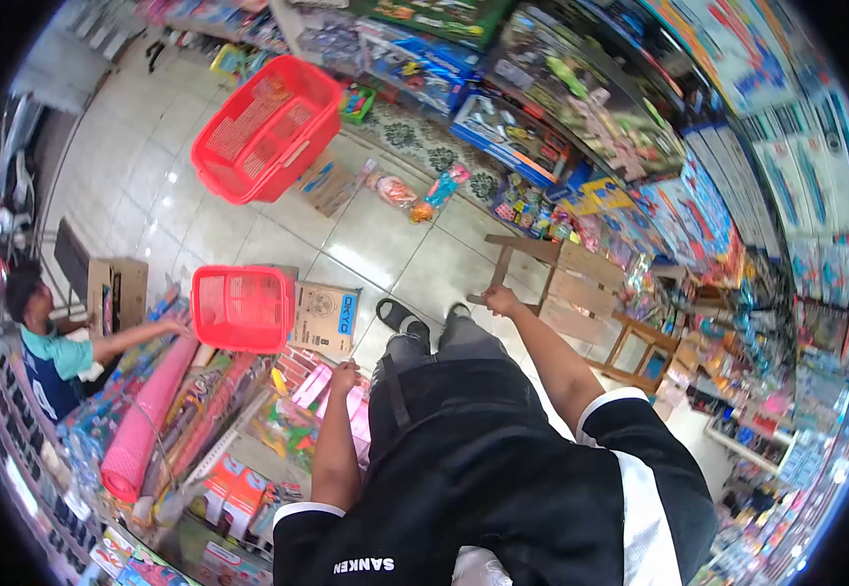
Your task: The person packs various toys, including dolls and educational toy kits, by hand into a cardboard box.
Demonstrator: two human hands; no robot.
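Note:
My right hand (501,301) is closed around the end of a leg of a small wooden stool (581,290), which lies tipped with its slats facing me. Low beside my thigh hangs my left hand (344,376), fingers curled, with no object visible in it. Near that hand are an OKYO cardboard carton (326,317) and pink packages (313,387). A small red plastic basket (240,344) sits just left of the carton.
A larger red basket (297,156) stands on the tiled floor ahead, close to bagged dolls (392,189). Another person (48,342) at the left reaches toward the small basket. Pink rolled material (146,425) lies among goods. Stacked toy boxes (512,137) line the right side.

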